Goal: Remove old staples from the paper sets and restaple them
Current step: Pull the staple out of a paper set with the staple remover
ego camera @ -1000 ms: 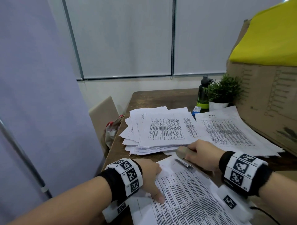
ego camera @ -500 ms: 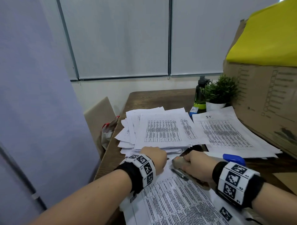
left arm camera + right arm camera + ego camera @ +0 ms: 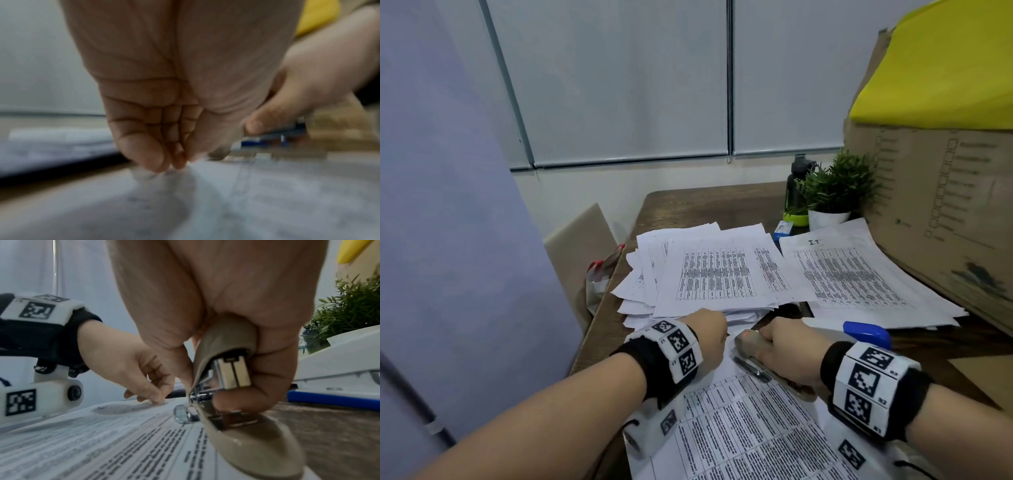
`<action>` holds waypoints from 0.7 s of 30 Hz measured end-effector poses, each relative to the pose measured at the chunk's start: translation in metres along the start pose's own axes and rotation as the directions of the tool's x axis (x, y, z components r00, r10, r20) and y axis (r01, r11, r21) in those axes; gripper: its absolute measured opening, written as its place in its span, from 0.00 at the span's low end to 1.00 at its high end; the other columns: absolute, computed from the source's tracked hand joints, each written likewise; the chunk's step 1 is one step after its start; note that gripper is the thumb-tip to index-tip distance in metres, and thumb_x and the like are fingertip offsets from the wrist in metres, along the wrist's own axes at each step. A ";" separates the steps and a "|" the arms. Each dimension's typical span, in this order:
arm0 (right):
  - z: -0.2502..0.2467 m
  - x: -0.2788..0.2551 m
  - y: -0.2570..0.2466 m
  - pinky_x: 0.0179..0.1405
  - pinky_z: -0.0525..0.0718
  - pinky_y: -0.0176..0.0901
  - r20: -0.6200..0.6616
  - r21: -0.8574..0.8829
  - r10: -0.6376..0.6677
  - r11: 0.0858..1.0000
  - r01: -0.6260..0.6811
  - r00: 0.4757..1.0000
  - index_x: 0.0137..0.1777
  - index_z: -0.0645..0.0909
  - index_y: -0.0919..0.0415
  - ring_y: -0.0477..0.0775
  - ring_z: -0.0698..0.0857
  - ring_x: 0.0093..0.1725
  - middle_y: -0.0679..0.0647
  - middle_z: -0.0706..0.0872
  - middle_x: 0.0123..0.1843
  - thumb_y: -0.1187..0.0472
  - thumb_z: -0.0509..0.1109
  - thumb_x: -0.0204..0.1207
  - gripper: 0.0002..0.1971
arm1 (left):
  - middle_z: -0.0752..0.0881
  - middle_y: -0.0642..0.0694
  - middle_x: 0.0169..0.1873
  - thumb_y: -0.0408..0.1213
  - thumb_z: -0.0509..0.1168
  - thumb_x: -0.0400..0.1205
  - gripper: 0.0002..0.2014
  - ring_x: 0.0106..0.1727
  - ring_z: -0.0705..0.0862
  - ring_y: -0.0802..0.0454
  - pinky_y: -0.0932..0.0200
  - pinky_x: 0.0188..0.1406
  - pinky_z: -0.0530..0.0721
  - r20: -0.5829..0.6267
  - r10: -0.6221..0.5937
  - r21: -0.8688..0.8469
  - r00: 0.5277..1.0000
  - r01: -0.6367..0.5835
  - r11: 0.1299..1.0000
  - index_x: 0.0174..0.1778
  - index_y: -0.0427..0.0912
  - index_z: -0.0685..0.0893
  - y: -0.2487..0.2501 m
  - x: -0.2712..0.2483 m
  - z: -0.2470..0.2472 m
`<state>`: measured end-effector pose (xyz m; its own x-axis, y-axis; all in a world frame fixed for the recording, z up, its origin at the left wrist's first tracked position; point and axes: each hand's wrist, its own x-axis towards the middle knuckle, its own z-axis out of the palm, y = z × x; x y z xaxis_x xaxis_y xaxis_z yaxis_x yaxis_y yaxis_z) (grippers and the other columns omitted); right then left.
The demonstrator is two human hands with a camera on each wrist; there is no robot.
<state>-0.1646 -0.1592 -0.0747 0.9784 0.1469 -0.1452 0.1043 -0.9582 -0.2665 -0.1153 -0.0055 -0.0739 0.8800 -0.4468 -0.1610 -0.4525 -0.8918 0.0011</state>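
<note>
A printed paper set lies on the table nearest me. My right hand grips a beige stapler at the set's top edge. In the right wrist view its fingers curl round the stapler, whose base rests on the page. My left hand is just left of the stapler's nose. Its thumb and bunched fingertips meet on the set's top corner. The left hand touches the sheet at its far edge.
A pen lies on the set beside the stapler. A blue tool sits to the right. Two paper piles lie behind, then a potted plant, a bottle and a cardboard box.
My left hand has moved up from the left part of the page to its top corner beside the stapler. The right hand keeps its grip on the stapler and has shifted slightly left.
</note>
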 end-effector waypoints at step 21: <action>-0.002 0.017 -0.006 0.36 0.74 0.39 -0.002 0.097 0.075 0.993 -0.075 0.997 0.33 0.73 0.56 0.53 0.76 0.37 0.53 0.78 0.37 0.54 0.62 0.80 0.14 | 0.83 0.49 0.38 0.29 0.62 0.79 0.05 0.43 0.80 0.50 0.52 0.49 0.85 0.050 0.325 -0.099 0.944 -0.319 0.942 0.40 0.43 0.81 -0.018 -0.043 0.015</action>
<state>-0.1482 -0.1519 -0.0737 0.9838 0.0740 -0.1630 0.0132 -0.9382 -0.3459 -0.1476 0.0306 -0.0817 0.6768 -0.7082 -0.2008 -0.6931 -0.7050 0.1504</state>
